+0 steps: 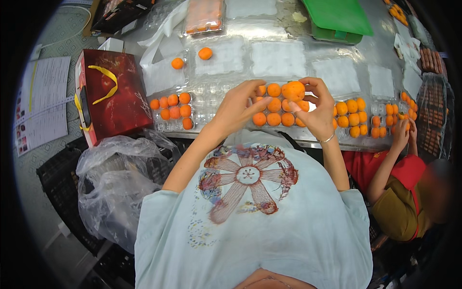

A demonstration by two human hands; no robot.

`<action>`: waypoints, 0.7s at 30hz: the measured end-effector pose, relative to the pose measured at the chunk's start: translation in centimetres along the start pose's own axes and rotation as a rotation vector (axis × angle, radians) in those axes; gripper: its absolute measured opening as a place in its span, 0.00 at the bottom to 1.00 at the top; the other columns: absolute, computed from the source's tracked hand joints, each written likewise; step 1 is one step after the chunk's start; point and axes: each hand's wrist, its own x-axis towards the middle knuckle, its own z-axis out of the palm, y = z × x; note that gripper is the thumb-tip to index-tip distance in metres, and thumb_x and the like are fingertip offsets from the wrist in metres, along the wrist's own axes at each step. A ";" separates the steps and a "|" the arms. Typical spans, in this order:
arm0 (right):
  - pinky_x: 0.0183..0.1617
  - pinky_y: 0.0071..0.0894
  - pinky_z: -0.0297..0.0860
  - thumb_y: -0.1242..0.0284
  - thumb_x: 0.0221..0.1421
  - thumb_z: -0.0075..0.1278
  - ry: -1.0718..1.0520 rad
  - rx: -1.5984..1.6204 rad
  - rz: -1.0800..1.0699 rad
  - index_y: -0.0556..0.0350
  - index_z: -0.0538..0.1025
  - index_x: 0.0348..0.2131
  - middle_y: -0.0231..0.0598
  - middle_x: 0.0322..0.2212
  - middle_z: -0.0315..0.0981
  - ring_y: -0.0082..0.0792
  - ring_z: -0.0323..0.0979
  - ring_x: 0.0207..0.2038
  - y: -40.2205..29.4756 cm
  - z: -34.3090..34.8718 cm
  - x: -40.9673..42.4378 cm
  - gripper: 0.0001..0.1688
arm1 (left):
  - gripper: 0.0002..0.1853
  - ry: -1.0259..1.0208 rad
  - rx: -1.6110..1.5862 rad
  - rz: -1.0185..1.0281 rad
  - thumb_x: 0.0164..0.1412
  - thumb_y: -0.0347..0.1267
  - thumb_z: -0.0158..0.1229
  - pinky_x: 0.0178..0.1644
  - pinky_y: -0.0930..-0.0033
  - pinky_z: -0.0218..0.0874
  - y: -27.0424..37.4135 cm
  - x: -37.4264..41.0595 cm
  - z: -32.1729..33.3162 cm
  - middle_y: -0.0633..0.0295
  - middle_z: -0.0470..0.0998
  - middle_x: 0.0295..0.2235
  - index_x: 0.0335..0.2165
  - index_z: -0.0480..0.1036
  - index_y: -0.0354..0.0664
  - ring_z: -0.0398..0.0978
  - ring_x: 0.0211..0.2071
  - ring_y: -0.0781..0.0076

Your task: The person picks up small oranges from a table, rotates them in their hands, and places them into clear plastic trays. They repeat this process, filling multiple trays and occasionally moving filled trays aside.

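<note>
Between the thumb and fingers of my right hand (314,108) is an orange fruit (293,90), raised over a clear plastic tray. Rows of similar orange fruits (274,104) sit in that tray's cups. My left hand (244,104) reaches over the tray's left side with thumb and fingers apart; whether its fingertips touch a fruit is unclear. Left of it is a clear tray with bare cups (209,101), then a partly filled tray (174,112). Behind them, two loose fruits (205,53) (177,63) rest on white-padded clear lids.
A red gift bag (115,90) stands at the left, above a clear plastic bag (119,188). Several padded lids (278,57) and a green container (339,18) lie farther back. At the right, a co-worker's hands (404,133) handle fruit beside more filled trays (352,117).
</note>
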 end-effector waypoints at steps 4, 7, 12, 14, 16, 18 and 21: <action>0.45 0.29 0.79 0.81 0.41 0.64 -0.122 0.023 -0.149 0.60 0.73 0.45 0.40 0.44 0.70 0.33 0.77 0.42 -4.0 0.4 0.2 0.28 | 0.25 -0.030 -0.056 0.090 0.63 0.32 0.59 0.37 0.69 0.68 3.6 0.5 0.4 0.54 0.78 0.35 0.57 0.69 0.39 0.77 0.33 0.71; 0.47 0.29 0.78 0.81 0.41 0.63 -0.134 0.036 -0.198 0.61 0.73 0.45 0.40 0.44 0.70 0.33 0.76 0.42 -5.2 0.6 -0.2 0.29 | 0.23 0.055 -0.055 0.220 0.67 0.33 0.54 0.40 0.68 0.70 3.2 0.4 1.4 0.54 0.79 0.38 0.57 0.69 0.38 0.78 0.36 0.71; 0.49 0.31 0.77 0.83 0.41 0.63 -0.192 0.205 -0.150 0.62 0.72 0.46 0.39 0.46 0.68 0.31 0.73 0.47 -5.4 0.8 -0.9 0.29 | 0.20 0.079 -0.310 0.293 0.73 0.35 0.44 0.38 0.71 0.69 2.8 0.1 1.5 0.57 0.79 0.37 0.54 0.72 0.36 0.77 0.34 0.75; 0.51 0.33 0.76 0.84 0.41 0.63 -0.216 0.297 -0.123 0.62 0.71 0.47 0.38 0.46 0.67 0.31 0.71 0.50 -5.3 0.7 -1.2 0.31 | 0.20 0.046 -0.347 0.210 0.74 0.35 0.42 0.32 0.73 0.65 3.0 -0.2 1.1 0.61 0.77 0.29 0.52 0.74 0.36 0.73 0.28 0.78; 0.54 0.35 0.75 0.84 0.41 0.63 -0.235 0.404 -0.087 0.61 0.70 0.48 0.38 0.47 0.67 0.31 0.70 0.52 -5.5 0.5 -1.5 0.32 | 0.19 -0.031 -0.328 0.041 0.74 0.34 0.42 0.25 0.75 0.59 3.6 -0.9 -0.3 0.65 0.73 0.21 0.49 0.77 0.36 0.67 0.20 0.81; 0.56 0.36 0.74 0.85 0.41 0.63 -0.239 0.437 -0.074 0.61 0.69 0.49 0.39 0.48 0.67 0.32 0.70 0.53 -5.8 0.4 -1.8 0.33 | 0.19 -0.064 -0.283 -0.049 0.73 0.36 0.45 0.22 0.74 0.52 2.5 -2.0 -0.8 0.68 0.65 0.16 0.46 0.78 0.35 0.59 0.17 0.83; 0.57 0.38 0.73 0.85 0.41 0.62 -0.221 0.445 -0.052 0.61 0.69 0.49 0.41 0.49 0.68 0.34 0.71 0.54 -6.4 0.2 -2.1 0.34 | 0.17 -0.278 -0.005 -0.265 0.69 0.38 0.51 0.22 0.71 0.52 0.8 -3.5 -3.0 0.66 0.65 0.14 0.39 0.80 0.34 0.56 0.15 0.81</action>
